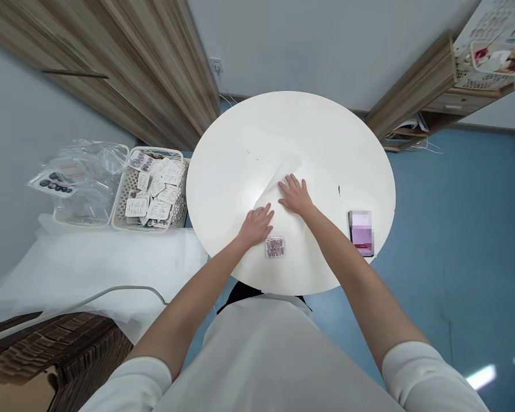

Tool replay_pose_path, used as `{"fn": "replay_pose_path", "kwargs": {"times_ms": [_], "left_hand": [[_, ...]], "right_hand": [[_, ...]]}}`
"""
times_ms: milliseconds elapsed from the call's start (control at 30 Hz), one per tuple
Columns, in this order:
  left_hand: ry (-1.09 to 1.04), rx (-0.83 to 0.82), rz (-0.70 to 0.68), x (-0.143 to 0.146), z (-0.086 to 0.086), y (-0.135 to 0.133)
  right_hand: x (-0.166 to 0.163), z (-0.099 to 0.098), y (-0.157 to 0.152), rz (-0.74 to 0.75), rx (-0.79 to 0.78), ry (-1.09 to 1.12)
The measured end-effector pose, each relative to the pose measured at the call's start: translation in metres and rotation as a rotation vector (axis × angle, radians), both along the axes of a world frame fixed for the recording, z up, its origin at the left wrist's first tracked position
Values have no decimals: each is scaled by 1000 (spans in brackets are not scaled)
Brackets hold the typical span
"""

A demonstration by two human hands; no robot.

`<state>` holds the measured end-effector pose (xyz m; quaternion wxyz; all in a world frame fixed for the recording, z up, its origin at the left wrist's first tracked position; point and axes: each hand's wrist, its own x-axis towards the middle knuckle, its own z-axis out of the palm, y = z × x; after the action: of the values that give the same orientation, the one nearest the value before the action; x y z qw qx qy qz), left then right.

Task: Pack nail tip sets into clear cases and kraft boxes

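A round white table (240,126) stands in front of me. A white sheet of paper (311,177) lies on it, one corner folded over. My left hand (256,224) rests flat on the sheet's near left part, fingers stretched out. My right hand (294,194) presses flat on the fold, fingers spread. Just below my left hand lies a small clear packet of purple press-on nails (275,246). Neither hand holds anything.
A phone (361,232) lies near the table's right edge. Left of the table, a white basket (178,197) holds several nail cards, beside a tray of clear plastic bags (81,171). A wooden shelf (438,97) with a basket stands at the back right. Blue floor surrounds the table.
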<state>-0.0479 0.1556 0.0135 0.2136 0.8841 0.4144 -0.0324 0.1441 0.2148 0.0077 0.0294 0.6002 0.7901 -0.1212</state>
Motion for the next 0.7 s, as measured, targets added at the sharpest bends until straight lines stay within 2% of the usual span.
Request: {"fn": "replay_pose_path", "kwargs": {"times_ms": [100, 200, 267, 367, 500, 700], "left_hand": [[63, 40, 39, -4, -2, 17], [131, 41, 51, -8, -3, 33], [168, 56, 39, -8, -5, 42], [215, 86, 12, -7, -7, 53], [245, 106, 7, -6, -12, 52], [229, 123, 68, -14, -15, 38]], "right_hand": [[-1, 12, -28, -30, 87, 97], [0, 20, -74, 94, 46, 234], [-1, 19, -108, 199, -15, 291], [-6, 11, -149, 255, -51, 287], [-14, 2, -173, 185, -48, 247], [-12, 2, -189, 100, -26, 286]]}}
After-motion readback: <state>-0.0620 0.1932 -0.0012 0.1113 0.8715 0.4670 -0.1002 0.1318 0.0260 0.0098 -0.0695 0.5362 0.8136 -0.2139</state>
